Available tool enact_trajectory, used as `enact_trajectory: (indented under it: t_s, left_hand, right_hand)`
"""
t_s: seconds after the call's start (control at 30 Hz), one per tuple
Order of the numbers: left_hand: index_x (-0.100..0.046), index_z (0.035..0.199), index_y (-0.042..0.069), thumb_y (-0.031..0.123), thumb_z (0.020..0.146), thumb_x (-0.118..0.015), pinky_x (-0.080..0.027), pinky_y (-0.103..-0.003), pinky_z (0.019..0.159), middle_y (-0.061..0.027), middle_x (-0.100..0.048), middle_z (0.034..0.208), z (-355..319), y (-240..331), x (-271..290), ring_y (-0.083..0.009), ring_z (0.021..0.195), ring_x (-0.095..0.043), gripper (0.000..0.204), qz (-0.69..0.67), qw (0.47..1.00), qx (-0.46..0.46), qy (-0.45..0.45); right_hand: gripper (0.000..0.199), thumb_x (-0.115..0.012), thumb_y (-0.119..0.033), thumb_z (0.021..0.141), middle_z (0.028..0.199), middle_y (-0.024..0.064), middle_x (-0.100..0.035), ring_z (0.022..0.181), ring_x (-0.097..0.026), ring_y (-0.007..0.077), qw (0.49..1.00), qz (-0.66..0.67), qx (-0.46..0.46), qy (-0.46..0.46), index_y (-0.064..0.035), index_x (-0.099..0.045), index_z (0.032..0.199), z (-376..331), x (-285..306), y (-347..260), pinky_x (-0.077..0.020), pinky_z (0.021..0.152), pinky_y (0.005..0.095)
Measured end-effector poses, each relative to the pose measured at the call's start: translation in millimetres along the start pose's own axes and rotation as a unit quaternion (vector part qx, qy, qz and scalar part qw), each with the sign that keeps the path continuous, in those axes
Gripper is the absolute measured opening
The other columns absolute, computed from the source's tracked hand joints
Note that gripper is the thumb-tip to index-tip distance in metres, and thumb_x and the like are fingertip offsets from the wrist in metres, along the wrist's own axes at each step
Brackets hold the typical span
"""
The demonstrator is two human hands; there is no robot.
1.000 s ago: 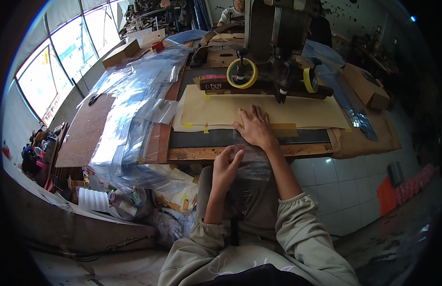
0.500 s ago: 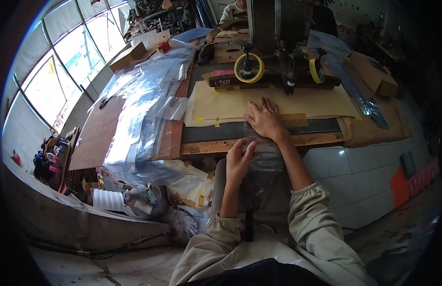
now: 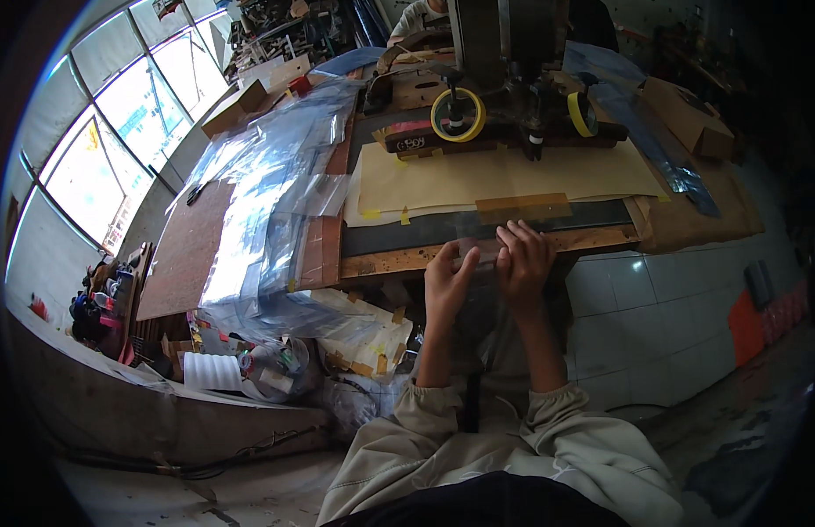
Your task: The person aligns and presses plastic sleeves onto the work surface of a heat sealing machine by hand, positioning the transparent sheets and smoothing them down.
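Both of my hands are at the front edge of the work table, with a thin clear plastic sheet (image 3: 484,253) between them that hangs toward my lap. My left hand (image 3: 448,283) pinches its left side between thumb and fingers. Bent over the sheet's right side, my right hand (image 3: 523,263) has its fingers close together. Just beyond lie cream paper sheets (image 3: 504,180) on a dark mat (image 3: 425,235). A strip of brown tape (image 3: 523,207) crosses their near edge, and small yellow tape pieces stick along it.
A machine's dark bar (image 3: 513,140) with yellow tape rolls (image 3: 458,114) spans the far side of the paper. Clear plastic sheets (image 3: 263,202) pile up at left. Brown paper (image 3: 702,220) and a cardboard box (image 3: 688,119) are at right. Another person (image 3: 416,19) is at the back.
My right hand has drawn back from the paper to the table's front edge and taken the plastic's right side. The brown tape on the paper is now uncovered.
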State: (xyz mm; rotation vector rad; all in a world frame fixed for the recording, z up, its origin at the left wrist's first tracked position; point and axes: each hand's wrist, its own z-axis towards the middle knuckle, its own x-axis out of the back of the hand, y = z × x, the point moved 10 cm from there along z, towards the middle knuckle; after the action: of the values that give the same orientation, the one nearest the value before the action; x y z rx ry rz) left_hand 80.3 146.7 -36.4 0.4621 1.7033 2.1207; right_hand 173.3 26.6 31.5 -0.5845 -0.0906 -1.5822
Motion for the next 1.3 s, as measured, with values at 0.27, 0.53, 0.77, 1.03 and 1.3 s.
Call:
enact_trajectory:
  t_s: [0.27, 0.53, 0.77, 1.03, 1.3]
  left_hand:
    - [-0.057, 0.100, -0.007, 0.020, 0.083, -0.063, -0.043, -0.020, 0.058, -0.0053, -0.061, 0.082, -3.6, 2.7, -0.7, -0.0057, 0.069, -0.056, 0.032, -0.037, 0.999, 0.015, -0.006]
    - [-0.056, 0.098, -0.008, 0.022, 0.082, -0.064, -0.038, -0.019, 0.053, -0.0015, -0.055, 0.075, -3.3, -1.2, -0.7, -0.0027, 0.062, -0.046, 0.035, -0.064, 0.998, -0.003, 0.000]
    - [-0.056, 0.099, -0.009, 0.022, 0.082, -0.064, -0.037, -0.019, 0.052, -0.0024, -0.055, 0.074, -2.1, -0.9, 1.7, -0.0027, 0.061, -0.045, 0.036, -0.053, 0.998, -0.012, 0.010]
    - [-0.056, 0.099, -0.008, 0.021, 0.083, -0.064, -0.038, -0.019, 0.051, -0.0024, -0.058, 0.075, -1.7, -0.3, -1.8, -0.0025, 0.061, -0.049, 0.035, -0.064, 0.998, 0.002, -0.008]
    - [-0.058, 0.099, -0.006, 0.021, 0.083, -0.064, -0.040, -0.019, 0.055, -0.0037, -0.059, 0.079, -1.9, 1.8, -0.9, -0.0034, 0.065, -0.050, 0.032, -0.048, 0.999, 0.001, -0.016]
  right_hand:
    - [0.025, -0.048, -0.019, 0.083, 0.103, 0.0101, -0.059, 0.104, -0.054, 0.0261, 1.000, 0.009, 0.016, 0.015, -0.0049, -0.061, 0.100, -1.7, 1.1, -2.9, -0.0332, 0.093, 0.0417]
    - [0.024, -0.049, -0.017, 0.082, 0.102, 0.0101, -0.059, 0.102, -0.055, 0.0262, 1.000, 0.008, 0.017, 0.021, -0.0046, -0.062, 0.098, -0.8, 3.5, -1.7, -0.0342, 0.091, 0.0419]
    - [0.023, -0.050, -0.017, 0.082, 0.101, 0.0099, -0.059, 0.101, -0.055, 0.0260, 1.000, 0.006, 0.017, 0.020, -0.0047, -0.062, 0.098, -0.6, 3.4, -2.0, -0.0342, 0.091, 0.0416]
    - [0.023, -0.050, -0.017, 0.081, 0.101, 0.0098, -0.059, 0.102, -0.055, 0.0255, 1.000, 0.008, 0.013, 0.019, -0.0047, -0.062, 0.097, -0.9, 3.0, -1.6, -0.0334, 0.092, 0.0411]
    - [0.023, -0.050, -0.017, 0.082, 0.101, 0.0098, -0.060, 0.103, -0.054, 0.0255, 1.000, 0.008, 0.012, 0.016, -0.0048, -0.062, 0.098, -0.7, 2.3, -1.9, -0.0332, 0.092, 0.0406]
